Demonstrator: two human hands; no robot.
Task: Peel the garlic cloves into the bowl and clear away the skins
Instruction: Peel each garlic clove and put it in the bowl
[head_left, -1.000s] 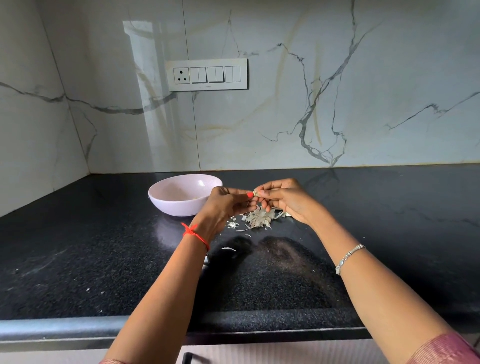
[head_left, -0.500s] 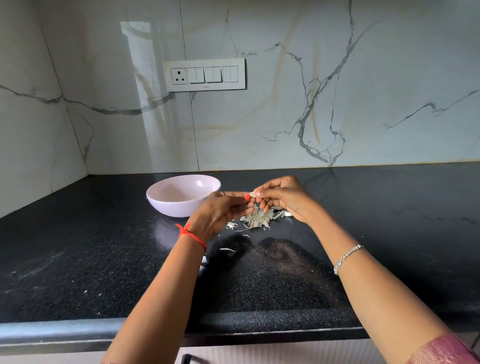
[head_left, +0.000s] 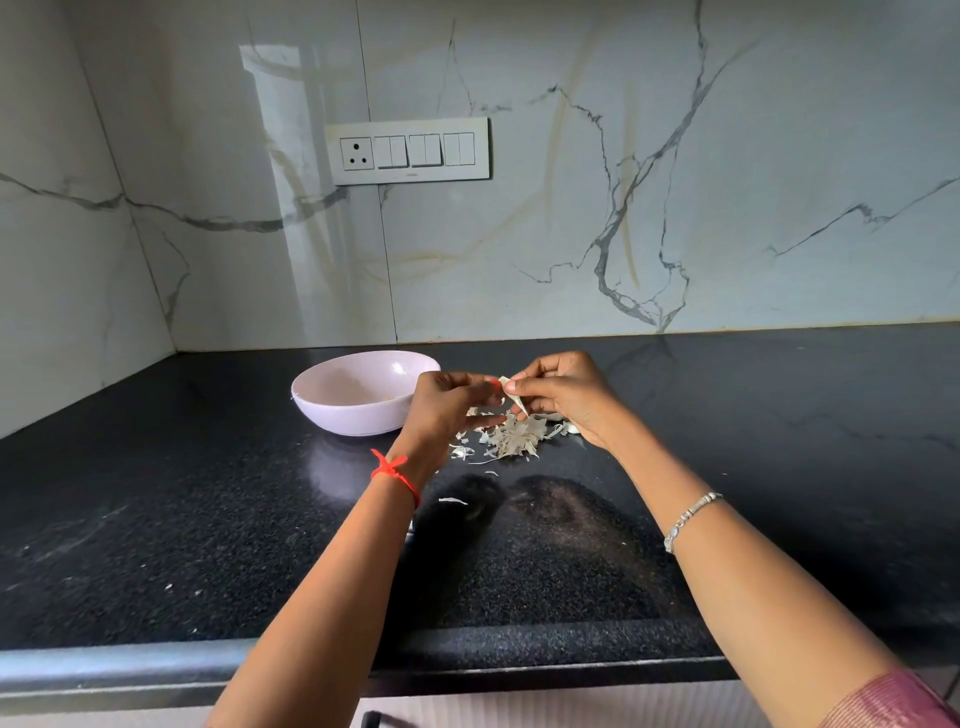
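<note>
The right hand is pinching a garlic clove between thumb and fingertips, and a pale pointed flap of skin is hanging down from it. The left hand is curling its fingers in toward the same clove from the other side. It is blurred, so I cannot tell whether it is actually gripping the skin or only touching it. Both hands are hovering just above the pile of skins, which is lying on the counter about midway between its front and back edges. A whitish lump that may be another clove is sitting at the pile's right fringe, just beside the right hand. The clove is probably light, firm and a little slick once bare, so it is best held by its blunt end while the papery skin is torn away from the tip. The skins are looking dry and feather-light, likely to scatter at a careless sweep. One stray flake is already lying nearer the front edge. The bowl is standing just left of the left hand, toward the back left corner, and what it holds is too faint to make out. Open dark counter is stretching away to the right and forward, giving room for gathering the skins.
</note>
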